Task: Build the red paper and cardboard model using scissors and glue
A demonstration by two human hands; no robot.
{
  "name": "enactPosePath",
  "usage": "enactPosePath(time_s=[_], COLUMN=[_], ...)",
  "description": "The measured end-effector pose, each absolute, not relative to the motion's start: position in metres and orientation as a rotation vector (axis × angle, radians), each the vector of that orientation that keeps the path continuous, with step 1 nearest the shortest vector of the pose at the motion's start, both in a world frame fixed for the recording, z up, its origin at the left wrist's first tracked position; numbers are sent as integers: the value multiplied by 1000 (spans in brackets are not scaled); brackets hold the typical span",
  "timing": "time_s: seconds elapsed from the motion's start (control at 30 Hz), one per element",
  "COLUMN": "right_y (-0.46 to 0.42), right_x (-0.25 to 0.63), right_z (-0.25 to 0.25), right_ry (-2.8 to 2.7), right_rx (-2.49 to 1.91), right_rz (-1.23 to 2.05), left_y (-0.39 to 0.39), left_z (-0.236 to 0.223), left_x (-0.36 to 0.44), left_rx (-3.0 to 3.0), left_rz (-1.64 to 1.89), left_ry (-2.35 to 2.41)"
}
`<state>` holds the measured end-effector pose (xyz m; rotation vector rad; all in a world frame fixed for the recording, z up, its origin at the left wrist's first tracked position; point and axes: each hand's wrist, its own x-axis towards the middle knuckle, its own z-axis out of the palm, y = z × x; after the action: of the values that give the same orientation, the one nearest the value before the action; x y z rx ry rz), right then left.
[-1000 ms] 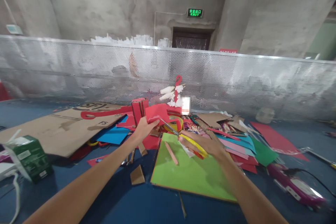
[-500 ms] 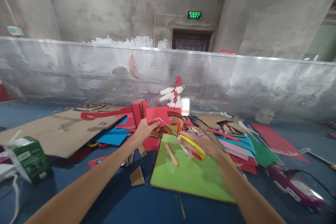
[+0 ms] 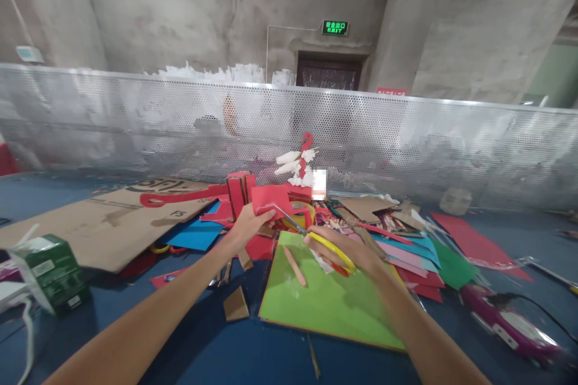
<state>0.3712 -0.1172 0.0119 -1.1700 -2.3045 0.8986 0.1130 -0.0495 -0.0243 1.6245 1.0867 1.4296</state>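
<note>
My left hand (image 3: 250, 222) pinches a piece of red paper (image 3: 271, 197) by its lower left part and holds it up over the cluttered table. Scissors (image 3: 332, 251) with yellow handles are gripped in my right hand (image 3: 338, 240). Their metal blades point up and left, with the tips at the lower edge of the red paper; whether they are cutting into it I cannot tell. Below my hands lies a green sheet (image 3: 334, 307) bearing a wooden pencil-like stick (image 3: 295, 266). A roll of yellow tape (image 3: 303, 216) sits just behind the scissors.
Flattened cardboard (image 3: 112, 225) and blue paper (image 3: 194, 233) lie to the left, near a green box (image 3: 49, 277). Coloured sheets and scraps (image 3: 410, 252) pile up on the right, beside a purple power strip (image 3: 508, 319). A perforated metal screen (image 3: 383, 138) stands behind.
</note>
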Motion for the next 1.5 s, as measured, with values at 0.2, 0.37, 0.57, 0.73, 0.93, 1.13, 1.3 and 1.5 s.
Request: enactPosePath(time_s=[0.2,0.37,0.57,0.73,0.93,1.13,1.3,1.5], right_y=[-114,-112,-109,-107,-106,-110,-112,-109], right_x=[369,368,367,364,366,364,361,364], right_z=[7,6,5,3,-4,-3,-3,-10], right_ry=[-2285,-2293,-2312,-2329,-2305,-2256,-2206,-2149], right_rx=[-1188,-1196,-1169,-1127,-1129,-1100,-1144,-1112], right_rz=[844,827,833,776,784,893,934,960], left_y=[-48,-45,-44,-44,-39,-34,-32,-38], left_z=[-26,-28,-28,-29,-34,-39,-39,-37], left_x=[111,110,109,108,106,104,103,106], left_rx=[1658,1643,1647,1601,1610,1632,1651,1567], left_rz=[1420,1442,1434,1434,1417,1405,1391,1422], left_ry=[1103,1076,1035,1025,1001,983,955,913])
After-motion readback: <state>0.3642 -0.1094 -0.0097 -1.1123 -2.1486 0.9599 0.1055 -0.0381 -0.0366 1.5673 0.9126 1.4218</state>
